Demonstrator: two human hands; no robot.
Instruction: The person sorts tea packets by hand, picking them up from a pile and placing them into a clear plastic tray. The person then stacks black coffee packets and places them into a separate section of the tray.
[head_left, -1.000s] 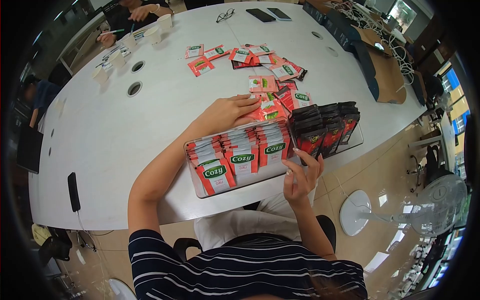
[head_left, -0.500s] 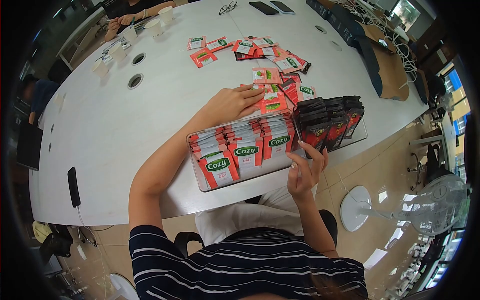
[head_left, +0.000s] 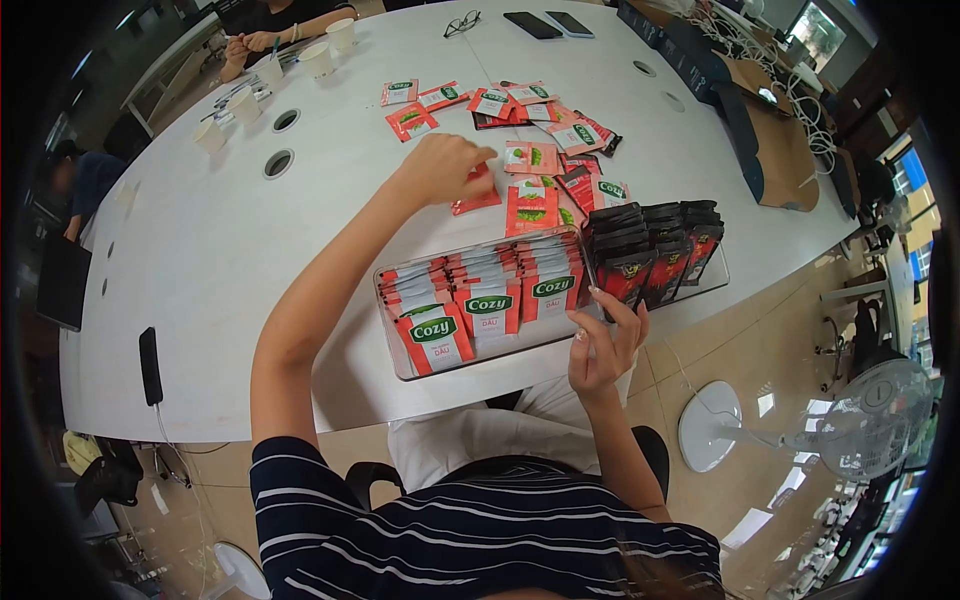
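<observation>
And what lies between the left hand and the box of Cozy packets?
The head view shows a red packet at the left hand, then bare table.

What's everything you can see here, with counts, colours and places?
table: one, white, centre
clear container: one or two, cannot tell, transparent, near edge
Cozy sachets: three rows, red and white, inside at left
black sachets: three rows, black and red, right of those
loose sachets: at least ten, mostly red or pink, mid-table
paper cups: five, white, far left
eyeglasses: one pair, dark, far edge
phones: two, dark, far edge
cardboard boxes: count unclear, black and brown, right
cables: tangle, white, beyond boxes
corded device: one, black, left
fan: one, white, floor right
other people: two, dark clothes, far left
striped shirt: one, navy and white, bottom
left hand: one, bare, at a red sachet
right hand: one, bare, near edge
</observation>
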